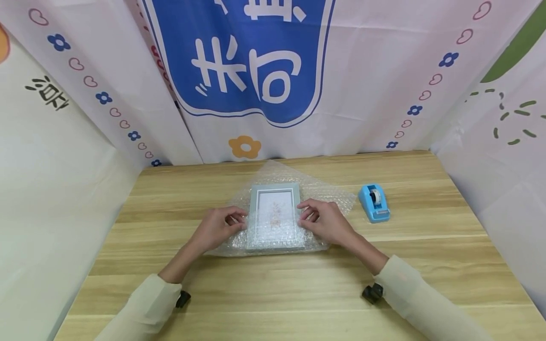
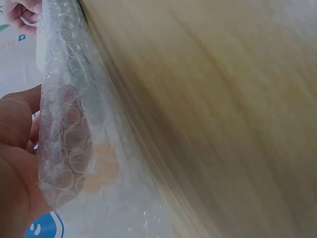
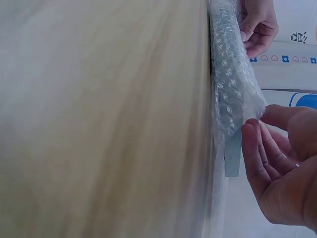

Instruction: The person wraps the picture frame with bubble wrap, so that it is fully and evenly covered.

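A picture frame (image 1: 253,203) with a pale green border and a small floral print lies on a sheet of bubble wrap (image 1: 273,173). A flap of the wrap is folded up over the frame's near part. On the left side, my left hand (image 1: 219,228) pinches the wrap beside the frame; the left wrist view shows the hand (image 2: 17,148) partly behind the clear bubbles. Opposite it, my right hand (image 1: 328,221) pinches the flap at the frame's right edge, thumb and fingertips together on the film in the right wrist view, near a bare frame corner (image 3: 233,156).
A blue tape dispenser (image 1: 374,203) with a roll of clear tape stands to the right of the wrap. Everything lies on a wood-grain table (image 1: 273,293). Printed cloth (image 1: 362,94) hangs behind the table and along both sides.
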`<action>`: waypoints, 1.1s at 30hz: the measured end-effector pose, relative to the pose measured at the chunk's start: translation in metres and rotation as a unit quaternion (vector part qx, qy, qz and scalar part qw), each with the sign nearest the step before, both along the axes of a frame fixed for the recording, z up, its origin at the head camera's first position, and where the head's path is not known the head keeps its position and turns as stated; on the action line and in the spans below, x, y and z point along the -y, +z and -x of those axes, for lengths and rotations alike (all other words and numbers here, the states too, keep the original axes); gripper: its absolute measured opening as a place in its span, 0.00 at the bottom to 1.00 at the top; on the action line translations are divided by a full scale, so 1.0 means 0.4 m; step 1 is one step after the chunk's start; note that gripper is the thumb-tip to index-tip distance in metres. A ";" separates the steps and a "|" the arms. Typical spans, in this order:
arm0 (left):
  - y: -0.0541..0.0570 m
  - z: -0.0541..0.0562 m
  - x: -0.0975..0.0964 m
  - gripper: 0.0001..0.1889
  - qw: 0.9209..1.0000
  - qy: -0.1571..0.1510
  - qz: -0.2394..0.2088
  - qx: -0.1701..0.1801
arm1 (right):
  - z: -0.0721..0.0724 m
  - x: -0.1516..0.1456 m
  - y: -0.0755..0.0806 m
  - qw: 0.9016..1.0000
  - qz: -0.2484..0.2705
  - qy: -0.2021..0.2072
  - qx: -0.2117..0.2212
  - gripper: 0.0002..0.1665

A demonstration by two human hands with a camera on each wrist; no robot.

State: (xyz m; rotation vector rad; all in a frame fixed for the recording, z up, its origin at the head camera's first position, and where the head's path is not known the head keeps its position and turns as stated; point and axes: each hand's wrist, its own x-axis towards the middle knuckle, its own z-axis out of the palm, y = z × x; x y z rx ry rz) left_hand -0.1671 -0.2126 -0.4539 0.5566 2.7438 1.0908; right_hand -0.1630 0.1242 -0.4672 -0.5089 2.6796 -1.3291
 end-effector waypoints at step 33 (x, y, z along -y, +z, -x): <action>-0.012 -0.010 -0.052 0.18 0.951 -0.190 0.157 -0.189 | -0.010 0.035 0.008 0.962 -0.155 0.146 -0.173 0.17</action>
